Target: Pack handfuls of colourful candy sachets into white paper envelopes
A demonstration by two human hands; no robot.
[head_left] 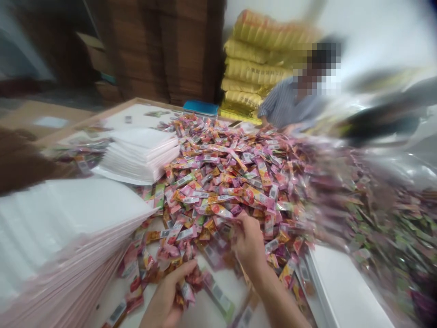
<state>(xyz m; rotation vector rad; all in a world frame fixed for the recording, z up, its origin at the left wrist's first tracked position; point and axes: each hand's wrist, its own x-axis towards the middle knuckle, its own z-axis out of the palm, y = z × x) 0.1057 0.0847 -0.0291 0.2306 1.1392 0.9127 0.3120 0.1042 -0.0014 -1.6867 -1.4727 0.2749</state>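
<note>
A big heap of small colourful sachets (232, 177) covers the middle of a white table (211, 314). My left hand (169, 294), low in the view, is closed around a bunch of these sachets (186, 284). My right hand (249, 241) reaches into the near edge of the heap with its fingers curled down among the packets. What the right fingers grip is hidden by the hand and the blur.
Stacks of white bags lie at the left (51, 228) and further back (139, 152). A person in a striped shirt (287, 105) sits across the table. Yellow sacks (256, 64) and brown cardboard (164, 45) stand behind. A blue box (200, 108) lies at the far edge.
</note>
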